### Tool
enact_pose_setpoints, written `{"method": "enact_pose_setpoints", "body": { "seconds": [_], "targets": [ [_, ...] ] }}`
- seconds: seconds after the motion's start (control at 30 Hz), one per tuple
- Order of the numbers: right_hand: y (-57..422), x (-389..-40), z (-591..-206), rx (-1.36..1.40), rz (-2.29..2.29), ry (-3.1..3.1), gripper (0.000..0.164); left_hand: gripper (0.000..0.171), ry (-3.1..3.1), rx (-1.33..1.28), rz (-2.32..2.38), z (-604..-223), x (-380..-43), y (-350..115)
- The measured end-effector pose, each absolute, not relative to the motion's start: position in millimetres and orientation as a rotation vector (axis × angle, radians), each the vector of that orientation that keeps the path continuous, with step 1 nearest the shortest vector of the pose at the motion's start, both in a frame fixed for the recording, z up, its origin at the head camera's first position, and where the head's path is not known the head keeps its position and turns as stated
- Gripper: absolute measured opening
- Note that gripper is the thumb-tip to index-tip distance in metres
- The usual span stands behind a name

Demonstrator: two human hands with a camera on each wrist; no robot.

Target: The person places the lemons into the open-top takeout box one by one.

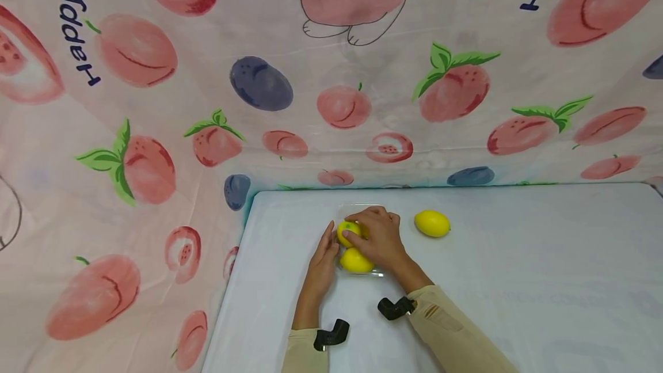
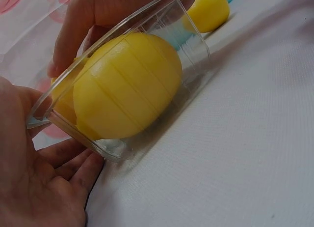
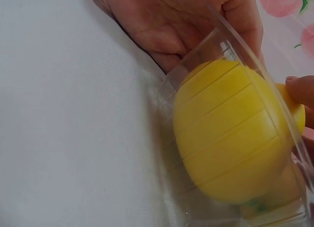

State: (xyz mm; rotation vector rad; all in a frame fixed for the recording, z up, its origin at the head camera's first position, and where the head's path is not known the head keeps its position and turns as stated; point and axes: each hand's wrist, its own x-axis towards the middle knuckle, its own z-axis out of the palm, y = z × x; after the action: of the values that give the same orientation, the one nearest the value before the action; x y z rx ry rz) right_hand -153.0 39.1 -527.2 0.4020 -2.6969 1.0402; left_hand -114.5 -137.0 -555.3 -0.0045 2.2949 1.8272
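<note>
A clear plastic tray (image 1: 344, 210) with lemons in it stands on the white table. At its near end lies one lemon (image 1: 356, 261), seen large through the clear wall in the left wrist view (image 2: 130, 84). Behind it, my right hand (image 1: 382, 240) reaches in from above and holds a lemon (image 1: 347, 233) with a green spot, between thumb and fingers. That hand hides much of the tray's far part. My left hand (image 1: 322, 263) rests along the tray's left side, its fingers extended against the wall. Another lemon (image 1: 432, 223) lies outside, right of the tray.
The white table (image 1: 518, 281) extends to the right and toward me. A fruit-print cloth (image 1: 290, 27) hangs behind it and along its left side. Black wrist cameras (image 1: 396, 308) sit on both sleeves.
</note>
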Motion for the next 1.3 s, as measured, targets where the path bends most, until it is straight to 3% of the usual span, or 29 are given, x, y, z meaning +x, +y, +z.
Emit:
{"method": "enact_pose_setpoints", "body": {
  "seconds": [0.8,1.3],
  "targets": [
    [41,-154,-526,0.382,1.029,-2.728,0.032,0.051,2.271,0.027,1.872,-555,-116,-136],
    [62,-153,-512,0.303,1.407,-2.493,0.020,0.051,2.295,-0.020,1.822,-556,-117,-137]
  ]
}}
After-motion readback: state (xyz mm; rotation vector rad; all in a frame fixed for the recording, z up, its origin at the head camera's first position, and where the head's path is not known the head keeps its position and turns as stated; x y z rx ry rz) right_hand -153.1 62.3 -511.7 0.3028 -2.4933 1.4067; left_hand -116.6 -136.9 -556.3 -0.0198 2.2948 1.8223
